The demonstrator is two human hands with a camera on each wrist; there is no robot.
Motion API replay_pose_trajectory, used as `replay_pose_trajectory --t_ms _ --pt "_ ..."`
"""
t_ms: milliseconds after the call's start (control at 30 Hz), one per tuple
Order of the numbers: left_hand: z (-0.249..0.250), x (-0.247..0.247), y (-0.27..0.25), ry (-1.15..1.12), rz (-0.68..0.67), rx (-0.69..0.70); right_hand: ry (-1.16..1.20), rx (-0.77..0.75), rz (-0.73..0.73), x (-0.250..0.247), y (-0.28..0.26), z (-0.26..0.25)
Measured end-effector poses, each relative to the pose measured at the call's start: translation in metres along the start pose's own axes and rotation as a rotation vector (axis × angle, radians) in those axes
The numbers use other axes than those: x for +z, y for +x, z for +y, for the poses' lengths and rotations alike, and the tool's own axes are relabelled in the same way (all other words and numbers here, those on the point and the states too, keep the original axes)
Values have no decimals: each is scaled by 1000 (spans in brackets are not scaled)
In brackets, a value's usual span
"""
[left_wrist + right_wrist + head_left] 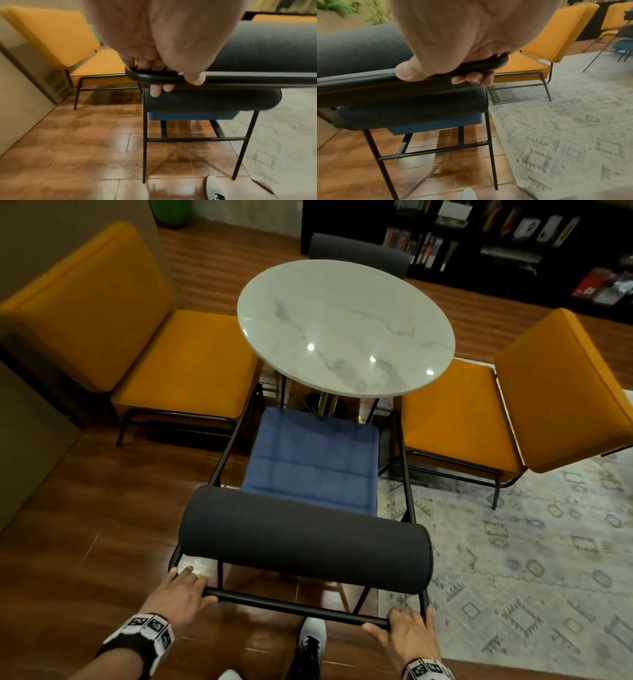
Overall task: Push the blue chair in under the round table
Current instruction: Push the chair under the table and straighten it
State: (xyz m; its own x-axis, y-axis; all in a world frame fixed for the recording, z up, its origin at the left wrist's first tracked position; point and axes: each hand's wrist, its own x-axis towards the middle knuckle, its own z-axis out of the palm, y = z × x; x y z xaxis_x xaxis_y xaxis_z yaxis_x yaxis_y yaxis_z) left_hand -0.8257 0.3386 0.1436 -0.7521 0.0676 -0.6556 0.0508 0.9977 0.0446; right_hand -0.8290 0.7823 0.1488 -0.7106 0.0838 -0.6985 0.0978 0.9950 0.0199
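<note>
The blue chair (311, 460) has a blue seat, a dark grey roll backrest (305, 537) and a thin black frame. Its seat front lies just short of the near edge of the round white marble table (346, 326). My left hand (181, 594) grips the left end of the black back rail (294, 606); in the left wrist view its fingers (161, 90) curl under the rail (240, 78). My right hand (404, 631) grips the rail's right end, with fingers (471, 79) wrapped below the rail (368, 83).
Orange chairs flank the table, one on the left (137, 347) and one on the right (534, 405). A dark chair (359, 251) stands at the far side before a black bookshelf (513, 241). A patterned rug (531, 559) covers the floor on the right. My shoe (310, 642) is behind the chair.
</note>
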Motion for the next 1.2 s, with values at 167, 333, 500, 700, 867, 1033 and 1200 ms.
replay_pose_trajectory --t_ms 167,333,500,700,867,1033,1200 --pt "15 7 -11 9 -63 86 -8 47 -35 19 -16 -7" --pt "52 17 -3 -70 -27 143 96 -16 150 48 -24 -23" --pt "52 18 5 -84 -42 98 25 -77 97 31 -14 -40" --pt "61 6 21 -94 2 131 42 -91 136 18 8 -19" --pt "76 -21 45 -73 24 113 62 -126 31 -22 31 -12" --pt "77 -21 42 -66 87 47 48 -100 58 -24 25 -15" --pt "83 -25 34 -71 62 37 66 -88 62 -20 18 -19"
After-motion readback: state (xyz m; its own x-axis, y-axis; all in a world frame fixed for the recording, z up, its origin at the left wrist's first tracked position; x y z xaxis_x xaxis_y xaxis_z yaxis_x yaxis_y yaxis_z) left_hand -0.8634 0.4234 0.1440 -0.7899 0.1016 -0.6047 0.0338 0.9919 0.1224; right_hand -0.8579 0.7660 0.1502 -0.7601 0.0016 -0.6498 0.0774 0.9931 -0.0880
